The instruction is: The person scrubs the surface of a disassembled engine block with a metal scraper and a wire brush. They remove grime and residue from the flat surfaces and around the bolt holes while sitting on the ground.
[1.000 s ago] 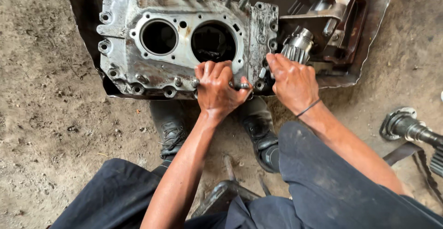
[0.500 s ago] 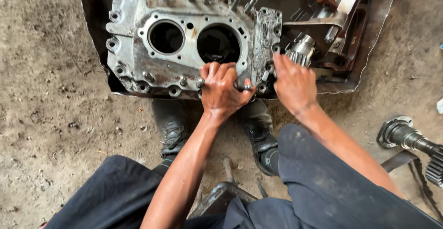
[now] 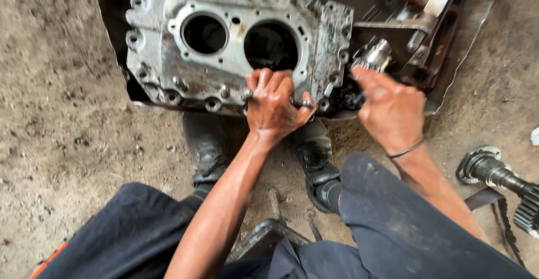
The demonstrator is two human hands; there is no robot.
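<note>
While the grey cast housing (image 3: 236, 43) lies flat on a dark metal sheet (image 3: 471, 26) on the dirt floor, just ahead of the boots (image 3: 208, 150), I see the left hand (image 3: 273, 106) pressed on its near edge, its grip closed around a small metal piece, seemingly to steady it. Beside it, the right hand (image 3: 390, 107) hovers, fingers loosely curled, holding nothing I can make out. Two round bores and rusty bolt holes mark the housing's grimy face.

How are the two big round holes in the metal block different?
The left hole is smaller and fully in view; the right hole is bigger, and the left hand covers its lower rim. The left hole looks pitch dark inside; the right hole shows some faint detail. Both are round openings in the same grey metal casing.
</note>
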